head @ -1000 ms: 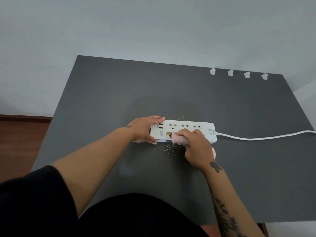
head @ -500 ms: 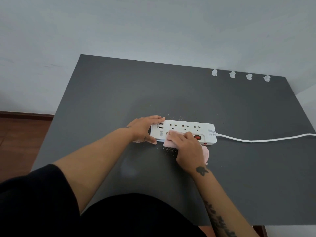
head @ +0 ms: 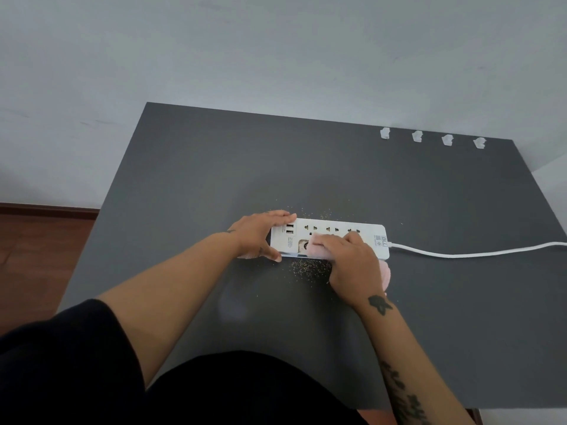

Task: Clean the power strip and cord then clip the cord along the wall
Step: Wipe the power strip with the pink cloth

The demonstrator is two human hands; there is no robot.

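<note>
Currently the white power strip [head: 337, 230] lies flat near the middle of the grey bench [head: 214, 167], with its cord [head: 460, 255] running off to my right. My left hand [head: 259, 234] clamps the strip's left end between thumb and fingers. My right hand [head: 352, 265] holds a pink cloth [head: 316, 249] under curled fingers, pressed onto the strip's top. Fine debris [head: 306, 267] is scattered on the bench just beside the strip. Four white clips [head: 385, 133] sit along the far edge, at the wall [head: 276, 56].
</note>
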